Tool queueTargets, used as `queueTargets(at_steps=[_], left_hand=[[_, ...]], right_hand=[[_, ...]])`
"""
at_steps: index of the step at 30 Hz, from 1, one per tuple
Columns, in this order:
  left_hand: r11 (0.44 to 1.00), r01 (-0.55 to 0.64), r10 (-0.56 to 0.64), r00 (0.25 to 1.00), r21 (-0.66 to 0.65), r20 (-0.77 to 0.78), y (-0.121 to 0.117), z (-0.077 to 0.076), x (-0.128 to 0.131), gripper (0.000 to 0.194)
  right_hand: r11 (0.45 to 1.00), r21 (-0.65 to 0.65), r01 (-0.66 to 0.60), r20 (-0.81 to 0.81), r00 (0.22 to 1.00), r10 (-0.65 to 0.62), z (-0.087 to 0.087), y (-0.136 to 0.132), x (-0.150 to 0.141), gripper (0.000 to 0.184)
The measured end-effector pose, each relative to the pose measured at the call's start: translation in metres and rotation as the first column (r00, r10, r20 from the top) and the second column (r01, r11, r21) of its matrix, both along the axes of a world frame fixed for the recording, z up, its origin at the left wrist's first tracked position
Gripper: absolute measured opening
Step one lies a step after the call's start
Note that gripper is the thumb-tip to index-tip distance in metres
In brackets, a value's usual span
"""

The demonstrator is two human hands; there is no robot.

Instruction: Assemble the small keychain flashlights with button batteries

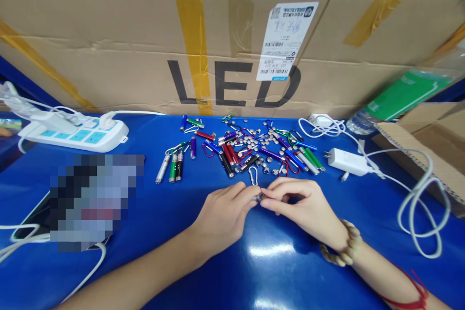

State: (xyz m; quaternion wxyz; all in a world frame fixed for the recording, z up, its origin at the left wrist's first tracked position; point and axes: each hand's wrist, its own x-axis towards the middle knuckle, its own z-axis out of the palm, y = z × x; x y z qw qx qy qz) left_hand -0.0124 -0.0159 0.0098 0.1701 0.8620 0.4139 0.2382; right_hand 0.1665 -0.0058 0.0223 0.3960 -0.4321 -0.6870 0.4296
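Observation:
My left hand [225, 213] is closed round a small keychain flashlight, whose body the fingers mostly hide. From it a silver carabiner clip [253, 176] sticks up beyond the fingers. A bit of shiny metal [258, 197] shows between both sets of fingertips. There my right hand [305, 206] pinches with thumb and fingers, meeting the left; what lies in that pinch is too small to make out. Just beyond are scattered coloured flashlight tubes [271, 154], carabiners and many small round button cells [249, 142]. Three flashlights with clips, silver, green [174, 167] and black, lie side by side to the left.
Behind stands a large cardboard box [138, 48] marked LED. At left are a white power strip [112, 135] and a blurred phone-like device [32, 218] with cables. On the right lie a white charger [348, 162], looped cable, a green-labelled bottle [403, 94] and an open carton [410, 147].

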Motion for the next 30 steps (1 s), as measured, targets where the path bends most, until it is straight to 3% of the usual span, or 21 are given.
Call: queueTargets(at_steps=[8,14,18,24,30], left_hand=[[0.998,-0.026,0.024,0.999,-0.057,-0.039,0.0020,0.0003,-0.0008,0.027],[0.988,-0.005,0.018,0.996,-0.155,0.085,0.0013,0.0038,0.0008,0.022],[0.969,0.047,-0.015,0.991,-0.242,0.135,0.0004,0.0049,0.0014,0.023],[0.958,0.086,-0.061,0.993,-0.274,0.099,-0.0002,0.0015,0.0006,0.027],[0.943,0.124,-0.036,0.960,-0.309,0.277,-0.0020,0.0018,0.0033,0.025]], right_hand=[[0.982,-0.190,-0.020,-0.182,0.983,-0.015,-0.0044,-0.0006,-0.0026,0.004],[0.972,-0.228,-0.062,-0.292,0.956,-0.007,-0.0025,0.0001,-0.0044,0.005],[0.977,-0.197,-0.083,-0.291,0.956,0.022,-0.0020,0.0036,-0.0018,0.008],[0.988,-0.100,-0.121,-0.168,0.980,0.103,-0.0032,0.0075,0.0031,0.012],[0.995,0.058,-0.084,-0.069,0.994,0.088,-0.0003,0.0048,0.0033,0.009]])
